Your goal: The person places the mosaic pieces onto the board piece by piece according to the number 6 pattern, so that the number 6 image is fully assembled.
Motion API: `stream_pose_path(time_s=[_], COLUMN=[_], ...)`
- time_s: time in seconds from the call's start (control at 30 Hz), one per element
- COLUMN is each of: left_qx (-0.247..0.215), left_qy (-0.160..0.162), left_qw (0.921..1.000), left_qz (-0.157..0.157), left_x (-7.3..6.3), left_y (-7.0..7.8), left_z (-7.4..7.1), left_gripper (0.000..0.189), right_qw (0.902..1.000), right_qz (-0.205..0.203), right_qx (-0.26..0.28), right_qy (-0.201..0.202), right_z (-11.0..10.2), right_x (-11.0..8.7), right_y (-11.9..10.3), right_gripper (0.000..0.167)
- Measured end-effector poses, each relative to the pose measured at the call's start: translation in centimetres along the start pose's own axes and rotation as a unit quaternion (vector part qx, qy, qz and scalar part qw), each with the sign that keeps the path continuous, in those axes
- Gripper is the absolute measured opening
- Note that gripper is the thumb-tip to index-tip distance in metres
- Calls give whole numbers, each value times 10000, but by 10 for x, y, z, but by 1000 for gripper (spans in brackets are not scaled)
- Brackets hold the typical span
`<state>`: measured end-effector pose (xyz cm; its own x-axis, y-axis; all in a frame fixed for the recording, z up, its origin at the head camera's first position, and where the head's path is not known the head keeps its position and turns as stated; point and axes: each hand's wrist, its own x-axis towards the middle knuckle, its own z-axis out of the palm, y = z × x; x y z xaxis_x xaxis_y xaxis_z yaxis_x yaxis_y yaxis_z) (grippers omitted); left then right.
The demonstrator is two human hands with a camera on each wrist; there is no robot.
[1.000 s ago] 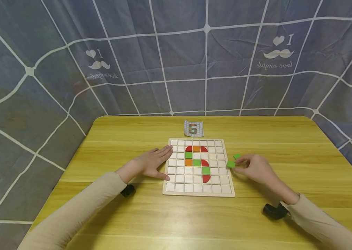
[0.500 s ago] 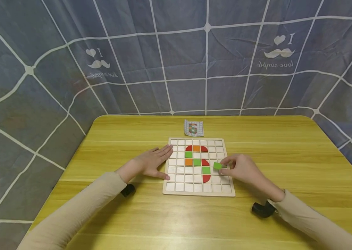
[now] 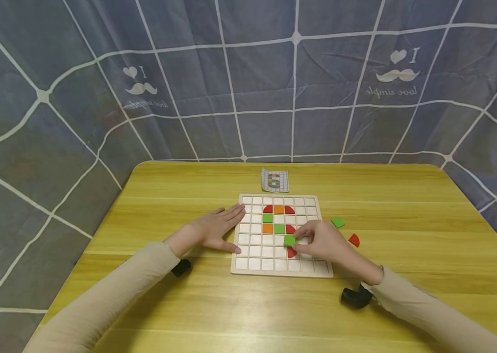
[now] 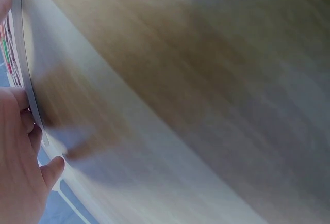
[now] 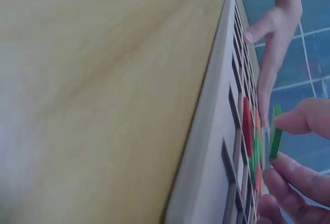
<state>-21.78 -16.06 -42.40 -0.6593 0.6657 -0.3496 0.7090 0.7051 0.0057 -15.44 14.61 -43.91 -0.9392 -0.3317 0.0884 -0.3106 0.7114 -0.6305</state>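
My right hand [image 3: 323,242] pinches a green square tile [image 3: 289,240] between thumb and fingers, above the right-middle part of the wooden grid board [image 3: 266,264]. In the right wrist view that tile [image 5: 277,133] is edge-on, apart from the board. It covers the cell beneath in the head view. My left hand [image 3: 217,229] lies with straight, spread fingers at the board's left edge. On the board sit red quarter-circles [image 3: 268,209], orange squares [image 3: 279,209] and green squares [image 3: 279,229].
A loose green square [image 3: 338,222] and a red quarter-circle [image 3: 354,240] lie right of the board. Behind it is a small printed pattern card [image 3: 275,181]. A grey-blue curtain [image 3: 266,132] hangs behind the wooden table [image 3: 213,309].
My right hand has carried the green tile leftward from the board's right edge to over its filled cells. The loose red quarter-circle has come into sight. My left hand stays put.
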Motion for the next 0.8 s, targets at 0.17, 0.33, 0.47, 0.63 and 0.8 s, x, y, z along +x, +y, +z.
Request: stream_pose_path(time_s=[0.17,0.33,0.47,0.63,0.8], left_qx=[42,18,35,52,5], left_qy=[12,-19,-14,19,-8], left_qw=[10000,10000,10000,10000,10000], left_qz=[3,-9,-9,13,25], left_x=[1,0,0,2,0], left_y=[0,0,0,-1,0], left_z=[1,0,0,0,-1], left_gripper=[106,106,106,106,106], right_qw=[10000,9999,9998,9996,9988], right_qz=[-59,-91,-140,-172,-242], right_qx=[29,-25,-75,-225,-428], right_qy=[-50,-78,-101,-93,-38], right_z=[6,10,11,13,16], right_x=[1,1,0,0,0], right_y=[-4,-6,-8,-11,-12], right_gripper=[23,22,21,20,19])
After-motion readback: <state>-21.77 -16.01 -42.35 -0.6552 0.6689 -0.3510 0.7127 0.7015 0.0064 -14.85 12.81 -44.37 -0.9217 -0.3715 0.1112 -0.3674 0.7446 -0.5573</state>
